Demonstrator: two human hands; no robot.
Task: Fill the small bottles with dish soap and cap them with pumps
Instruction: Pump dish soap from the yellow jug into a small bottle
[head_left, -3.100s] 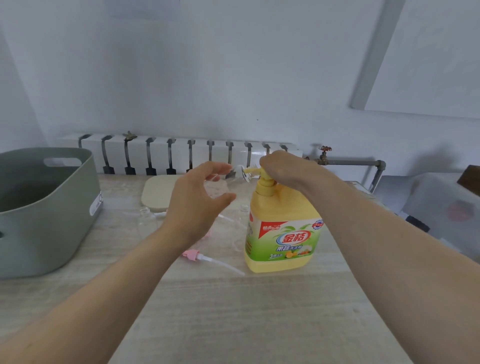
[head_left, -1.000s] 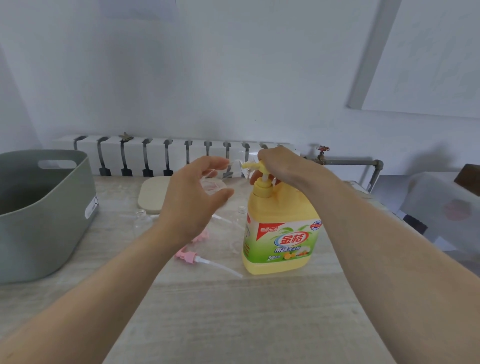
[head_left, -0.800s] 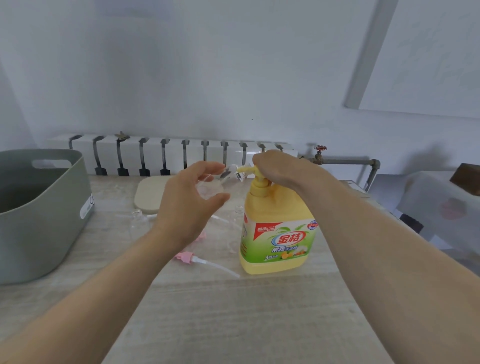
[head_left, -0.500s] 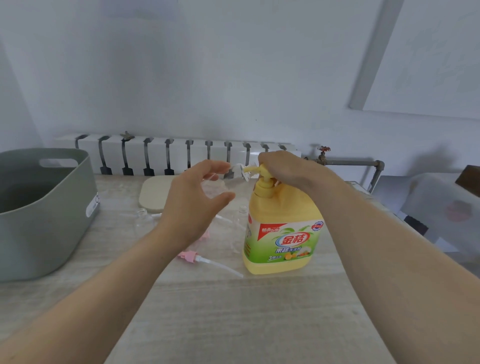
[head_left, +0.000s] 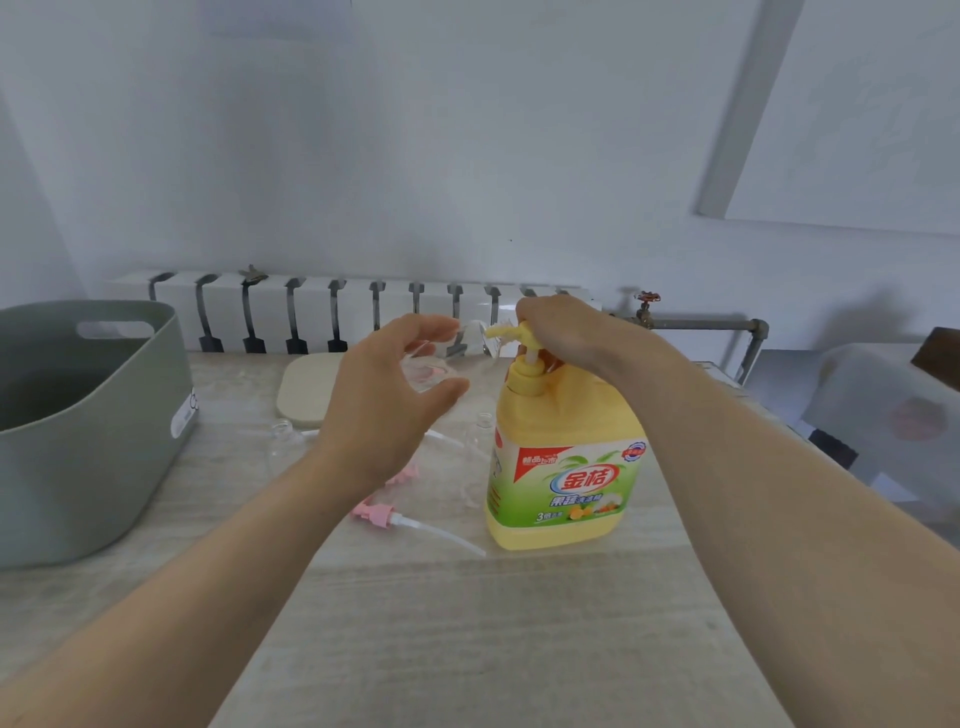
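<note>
Left fingers (head_left: 423, 328) curl round a small clear plastic bottle (head_left: 428, 370); right hand (head_left: 563, 327) grips the yellow soap jug's (head_left: 566, 415) pump (head_left: 514, 332), apparently mid-fill. Next: press steadily.

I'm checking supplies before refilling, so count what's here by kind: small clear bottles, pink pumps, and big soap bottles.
small clear bottles: 3 (one in the left hand)
pink pumps: 2 (one partly hidden)
large yellow soap bottle: 1
Total: 6
</note>
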